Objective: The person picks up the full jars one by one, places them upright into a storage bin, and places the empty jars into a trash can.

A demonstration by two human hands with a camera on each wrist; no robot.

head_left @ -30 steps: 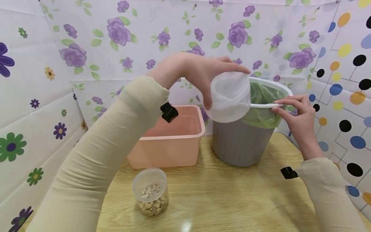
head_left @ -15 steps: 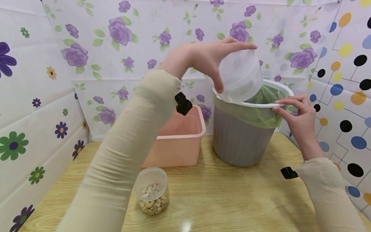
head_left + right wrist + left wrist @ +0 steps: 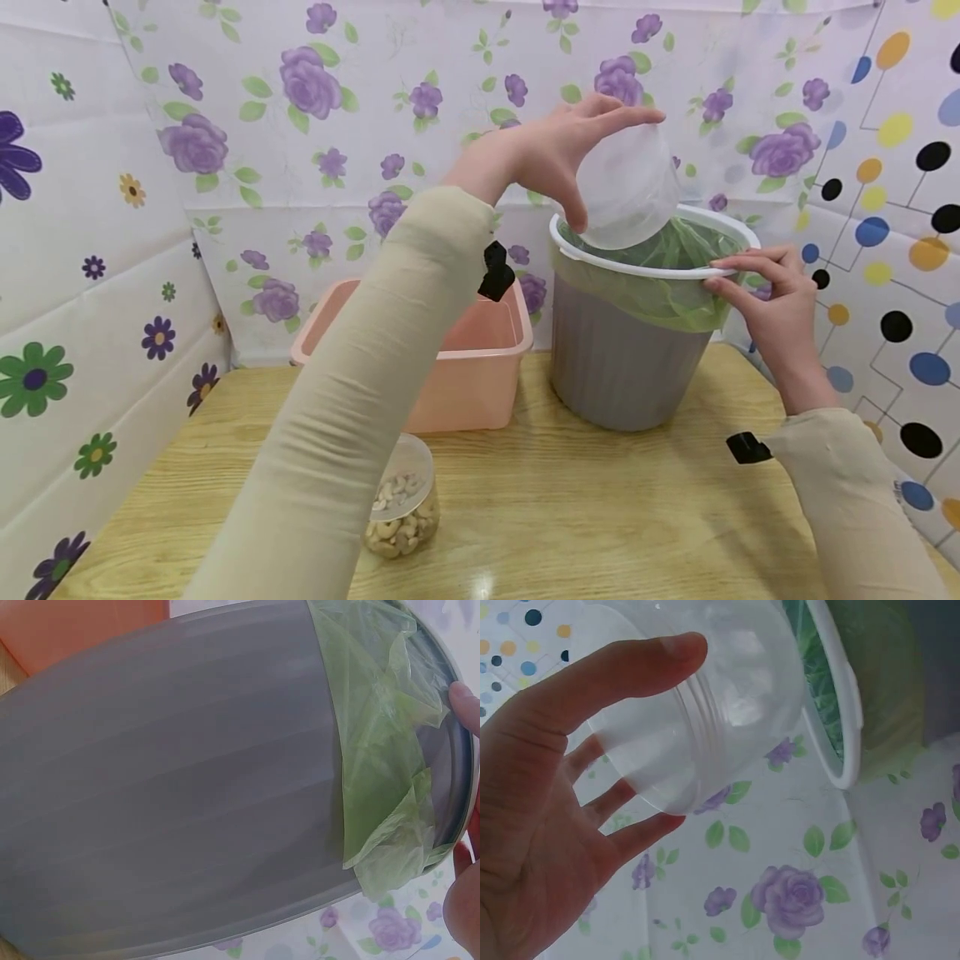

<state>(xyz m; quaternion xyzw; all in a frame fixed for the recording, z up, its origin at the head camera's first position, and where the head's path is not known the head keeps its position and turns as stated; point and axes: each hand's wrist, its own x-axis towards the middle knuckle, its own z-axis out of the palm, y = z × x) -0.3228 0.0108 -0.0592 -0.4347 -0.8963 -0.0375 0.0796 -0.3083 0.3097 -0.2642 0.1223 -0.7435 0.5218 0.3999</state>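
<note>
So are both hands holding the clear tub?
No, the left hand holds the tub, while the right hand grips the bin rim.

A clear, colourless plastic container (image 3: pixel 628 196), ridged round its side, hangs tilted above the bin's mouth at the far right, gripped between the left hand's (image 3: pixel 562 154) thumb and fingers. The grey plastic trash bin (image 3: pixel 626 362) stands upright, its white rim (image 3: pixel 633 268) pinched on the right by the right hand (image 3: pixel 776 304); a translucent green liner (image 3: pixel 678 307) folds over the edge.
</note>
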